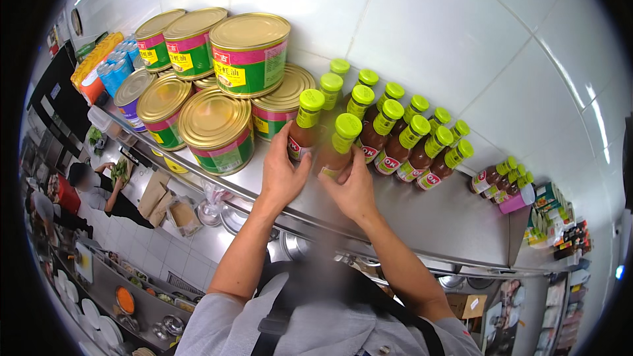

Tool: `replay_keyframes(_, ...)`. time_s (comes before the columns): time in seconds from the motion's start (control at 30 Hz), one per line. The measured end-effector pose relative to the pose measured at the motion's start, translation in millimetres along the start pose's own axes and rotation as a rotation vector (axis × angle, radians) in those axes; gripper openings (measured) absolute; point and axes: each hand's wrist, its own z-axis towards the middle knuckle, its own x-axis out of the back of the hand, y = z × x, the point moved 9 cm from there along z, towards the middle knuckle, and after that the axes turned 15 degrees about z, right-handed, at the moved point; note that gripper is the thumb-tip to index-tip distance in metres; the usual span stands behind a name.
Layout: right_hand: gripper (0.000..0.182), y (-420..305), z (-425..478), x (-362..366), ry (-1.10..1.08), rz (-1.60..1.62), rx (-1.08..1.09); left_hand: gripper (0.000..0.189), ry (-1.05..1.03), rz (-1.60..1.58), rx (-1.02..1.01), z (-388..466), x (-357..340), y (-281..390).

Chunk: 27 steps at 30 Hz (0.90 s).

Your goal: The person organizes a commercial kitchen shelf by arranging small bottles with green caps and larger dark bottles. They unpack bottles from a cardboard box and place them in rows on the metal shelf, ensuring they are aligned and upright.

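My left hand (286,170) is closed around the lower part of a brown sauce bottle (302,131) with a lime-green cap, beside the large cans. In my right hand (348,183) is another such bottle (341,143), gripped low down and partly blurred. Both bottles stand upright or nearly so over a stainless steel shelf (425,222). Right of them, two rows of matching sauce bottles (388,153) stand close together, and one more green-capped bottle (330,89) is behind the pair. Large green-and-pink cans (250,54) are stacked to the left.
Farther right on the shelf are several smaller-looking sauce bottles (494,178) and a pink cup (517,200). White wall tiles (420,24) rise behind. Below left, a person in a dark cap (99,188) handles leafy greens. The shelf's front edge (292,215) runs under my forearms.
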Motion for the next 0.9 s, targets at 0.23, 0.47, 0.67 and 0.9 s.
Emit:
replay_keyframes(0.23, 0.089, 12.1, 4.5, 0.8, -0.047, -0.227, -0.034, 0.075, 0.004, 0.075, -0.023, -1.5, -0.6, 6.7)
replay_keyframes(0.47, 0.084, 9.6, 8.0, 2.1, 0.040, -0.220, -0.050, 0.074, 0.018, 0.088, -0.017, -0.9, 1.3, 9.6)
replay_keyframes(0.67, 0.080, 7.9, 6.6, 2.2, 0.069, -0.303, -0.025, 0.073, 0.006, 0.045, 0.006, -1.7, 1.5, 9.0)
replay_keyframes(0.9, 0.082, 27.2, -3.0, 13.0, 0.020, -0.029, -0.220, 0.089, -0.013, 0.031, -0.044, -4.4, -7.3, 13.3)
